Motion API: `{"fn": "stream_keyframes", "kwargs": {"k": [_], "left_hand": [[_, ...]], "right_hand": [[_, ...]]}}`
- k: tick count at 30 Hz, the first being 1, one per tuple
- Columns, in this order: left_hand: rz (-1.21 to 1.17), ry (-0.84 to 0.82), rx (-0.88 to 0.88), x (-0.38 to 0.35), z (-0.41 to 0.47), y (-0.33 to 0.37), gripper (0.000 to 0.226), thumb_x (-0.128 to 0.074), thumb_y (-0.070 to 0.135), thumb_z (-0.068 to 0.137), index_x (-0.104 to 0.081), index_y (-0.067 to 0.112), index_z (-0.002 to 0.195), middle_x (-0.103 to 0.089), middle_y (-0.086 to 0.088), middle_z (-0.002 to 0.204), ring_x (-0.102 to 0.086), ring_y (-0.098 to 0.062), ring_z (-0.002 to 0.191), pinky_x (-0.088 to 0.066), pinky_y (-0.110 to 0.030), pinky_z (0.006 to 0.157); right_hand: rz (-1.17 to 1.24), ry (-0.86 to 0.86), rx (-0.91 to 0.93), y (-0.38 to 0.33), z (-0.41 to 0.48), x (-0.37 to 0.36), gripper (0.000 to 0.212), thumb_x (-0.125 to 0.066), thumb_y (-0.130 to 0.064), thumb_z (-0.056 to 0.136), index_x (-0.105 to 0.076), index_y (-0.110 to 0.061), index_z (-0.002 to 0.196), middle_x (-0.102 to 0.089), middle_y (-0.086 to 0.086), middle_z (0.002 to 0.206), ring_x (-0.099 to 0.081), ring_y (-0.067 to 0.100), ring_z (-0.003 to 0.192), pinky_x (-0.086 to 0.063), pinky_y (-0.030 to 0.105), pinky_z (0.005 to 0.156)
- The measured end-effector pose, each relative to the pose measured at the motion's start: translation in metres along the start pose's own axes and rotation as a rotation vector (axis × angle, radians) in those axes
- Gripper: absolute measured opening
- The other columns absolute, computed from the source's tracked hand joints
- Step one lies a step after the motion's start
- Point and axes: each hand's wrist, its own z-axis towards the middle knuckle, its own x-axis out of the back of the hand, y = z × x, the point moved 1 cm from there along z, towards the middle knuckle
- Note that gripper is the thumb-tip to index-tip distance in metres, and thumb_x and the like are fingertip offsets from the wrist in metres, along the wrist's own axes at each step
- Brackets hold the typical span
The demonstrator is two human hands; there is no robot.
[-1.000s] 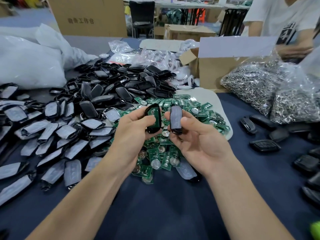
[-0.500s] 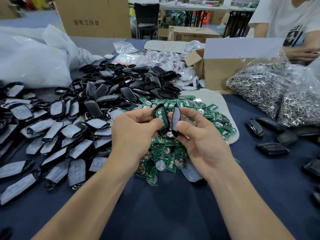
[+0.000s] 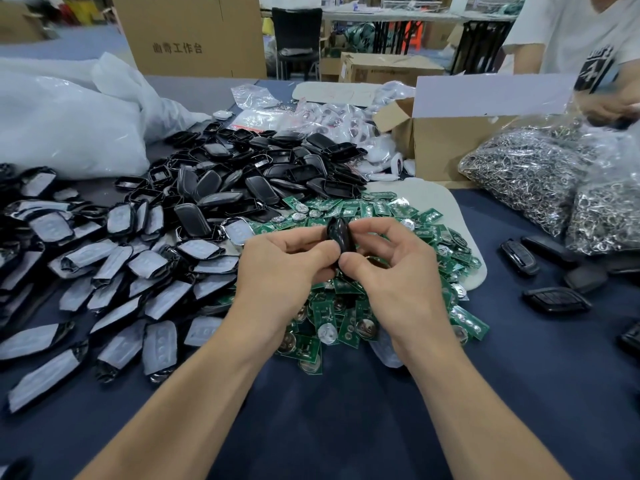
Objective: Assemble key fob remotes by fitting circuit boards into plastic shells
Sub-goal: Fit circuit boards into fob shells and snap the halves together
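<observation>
Where writing can be read, it sits on the big carton point(image 3: 187, 36) behind the table point(image 3: 346, 410). It is a row of black characters ending in 工作台, and we are unsure of the first two. The smaller carton point(image 3: 388, 69) beyond has print too faint to read. A second person point(image 3: 581, 39) at the far right wears a white shirt with a dark printed patch that we cannot make out.

Hands: both forearms reach in from the bottom edge and meet at mid-table. The left hand point(image 3: 284, 268) and right hand point(image 3: 394, 271) together pinch one black fob point(image 3: 341, 237). It stands upright and edge-on to us, held in the air just above the heap of green boards point(image 3: 381, 209). The left thumb and forefinger close on its left face, and the right thumb and forefinger close on its right face. The other right fingers arch loosely above. The thumb tips nearly touch below the fob.

Around: black shells point(image 3: 242, 174) are heaped behind the boards. Film-covered halves point(image 3: 104, 265) spread to the left. Closed fobs point(image 3: 554, 299) lie to the right, near clear bags point(image 3: 530, 178) of metal rings.
</observation>
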Motion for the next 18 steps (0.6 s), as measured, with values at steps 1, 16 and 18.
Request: {"fn": "stream_keyframes", "kwargs": {"k": [1,16,18], "left_hand": [[-0.016,-0.004,0.005,0.0007,0.0008,-0.0006,0.016,-0.077,0.003,0.088,-0.081,0.014,0.099,-0.081,-0.006,0.091,-0.079,-0.024,0.090,-0.065,-0.030,0.077],[-0.279,-0.112,0.086,-0.0008,0.0043,-0.0083,0.027,-0.073,-0.001,0.088,-0.075,-0.002,0.115,-0.079,-0.017,0.105,-0.078,-0.025,0.094,-0.062,-0.026,0.077],[-0.274,-0.110,0.079,-0.0015,0.0034,-0.0075,0.025,-0.072,-0.002,0.089,-0.076,-0.001,0.114,-0.079,-0.017,0.104,-0.078,-0.026,0.094,-0.062,-0.027,0.078]], "right_hand": [[-0.025,0.007,0.004,0.0008,-0.0002,-0.0004,0.034,-0.076,-0.013,0.077,-0.070,-0.038,0.099,-0.079,-0.017,0.099,-0.074,0.007,0.092,-0.060,0.026,0.076],[-0.204,0.131,0.173,-0.0083,-0.0067,0.0014,0.035,-0.080,-0.006,0.080,-0.077,-0.031,0.105,-0.076,-0.024,0.094,-0.070,-0.008,0.094,-0.049,0.005,0.080],[-0.212,0.140,0.179,-0.0085,-0.0070,0.0009,0.035,-0.080,-0.006,0.080,-0.077,-0.032,0.105,-0.076,-0.025,0.094,-0.070,-0.008,0.094,-0.049,0.005,0.079]]}}
